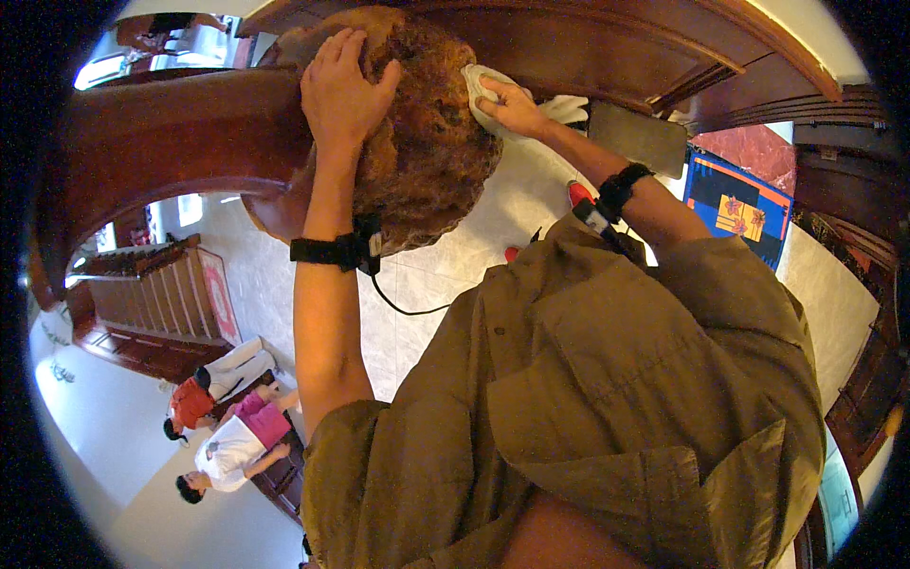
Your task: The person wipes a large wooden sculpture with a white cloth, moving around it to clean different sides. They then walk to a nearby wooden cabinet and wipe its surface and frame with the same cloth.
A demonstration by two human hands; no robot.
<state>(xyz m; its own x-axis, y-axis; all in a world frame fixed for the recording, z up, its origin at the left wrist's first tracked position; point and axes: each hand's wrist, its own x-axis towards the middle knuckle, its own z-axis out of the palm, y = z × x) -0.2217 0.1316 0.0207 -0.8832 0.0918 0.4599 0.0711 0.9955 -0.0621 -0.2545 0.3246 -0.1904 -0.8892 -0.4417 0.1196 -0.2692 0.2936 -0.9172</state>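
Ideally, I'd let the left hand (343, 102), spread and gripping nothing, steady the craggy brown boulder (431, 133) beneath it, while the right hand (514, 107), grasping the bunched white cloth (477, 91), presses evenly along the rim to its left.

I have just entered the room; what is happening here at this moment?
A person in a brown shirt has the left hand on a large, rough, brown rock-like piece, fingers spread. The right hand holds a white cloth against its right edge. Farther off, at the lower left of the view, are two other people, one in a red top, one in a white top.
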